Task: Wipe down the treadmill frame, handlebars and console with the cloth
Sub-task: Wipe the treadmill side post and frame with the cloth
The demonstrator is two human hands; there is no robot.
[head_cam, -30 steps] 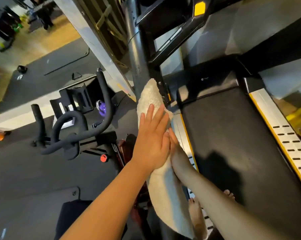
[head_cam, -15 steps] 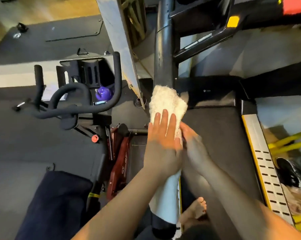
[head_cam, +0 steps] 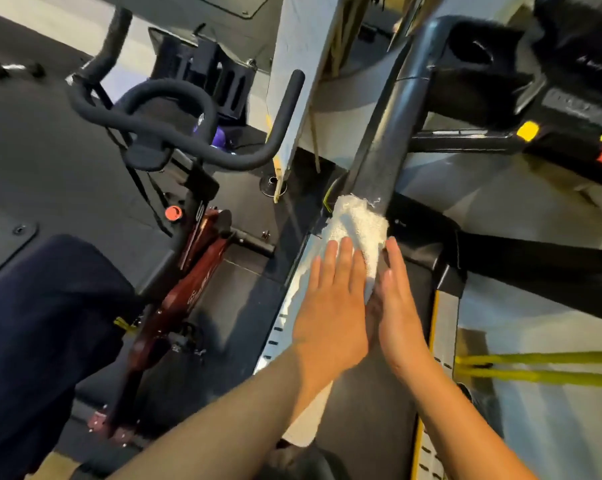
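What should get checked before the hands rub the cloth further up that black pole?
1. Cloth wrapped on the pole: ok. The white cloth covers the foot of the black upright.
2. Both hands on the cloth: ok. The left hand lies flat on it; the right hand presses its side.
3. Fingers gripping: not ok, they lie stretched out flat.
4. Way up the pole free: ok, bare up to the side rail.
5. Loose cloth tail: cannot tell whether it drags.
6. Bike handlebar out of the way: ok, well off to the left.
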